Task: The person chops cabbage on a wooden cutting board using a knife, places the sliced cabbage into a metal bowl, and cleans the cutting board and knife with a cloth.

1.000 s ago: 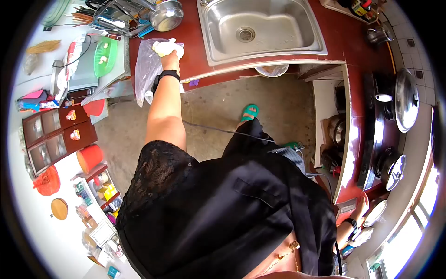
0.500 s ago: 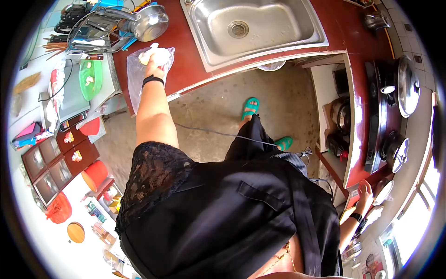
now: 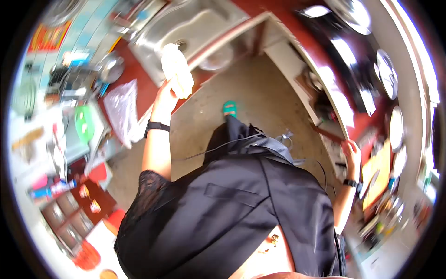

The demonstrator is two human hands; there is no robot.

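My left hand (image 3: 166, 98) is closed around a long, pale whitish, lumpy thing (image 3: 176, 70), held up over the near edge of the sink (image 3: 204, 25); glare and blur hide its exact kind. Left of that hand, a clear plastic bag (image 3: 121, 109) lies crumpled on the red counter (image 3: 139, 69). My right hand (image 3: 351, 152) is at the edge of the right-hand counter, its fingers apart and nothing visible in them. Beside it lies a yellowish cutting board (image 3: 377, 174) with a knife (image 3: 371, 184) on it.
A dish rack (image 3: 76, 86) and a metal pan (image 3: 111, 67) stand left of the sink, near a green tray (image 3: 84, 123). The black stove (image 3: 346, 56) is on the right. A grey cord (image 3: 218, 148) crosses in front of my body.
My left hand has lifted the pale lumpy thing off the plastic bag and carried it right, to the sink. My body has turned right, and my right hand has moved along the counter edge.
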